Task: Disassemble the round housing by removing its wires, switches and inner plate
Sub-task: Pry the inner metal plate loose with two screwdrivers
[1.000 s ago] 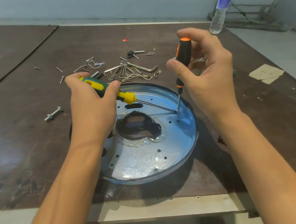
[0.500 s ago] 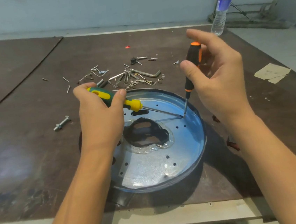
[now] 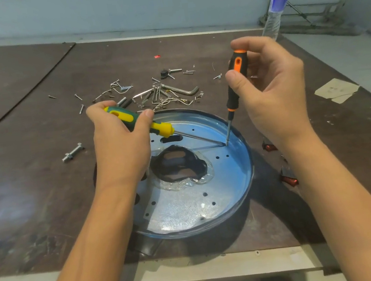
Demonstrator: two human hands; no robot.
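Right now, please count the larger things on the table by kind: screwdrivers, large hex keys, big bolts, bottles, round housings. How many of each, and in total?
Screwdrivers: 2, the green-and-yellow screwdriver and the orange-and-black screwdriver
Large L-shaped steel hex key: 1
Big steel bolt with nut: 1
Clear plastic bottle: 1
Round blue-grey metal housing: 1
Total: 6

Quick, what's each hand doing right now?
Left hand: holding the green-and-yellow screwdriver.
Right hand: holding the black-and-orange screwdriver.

Orange screwdriver (image 3: 232,97) twisted in right hand (image 3: 274,99); orange inset now forward.
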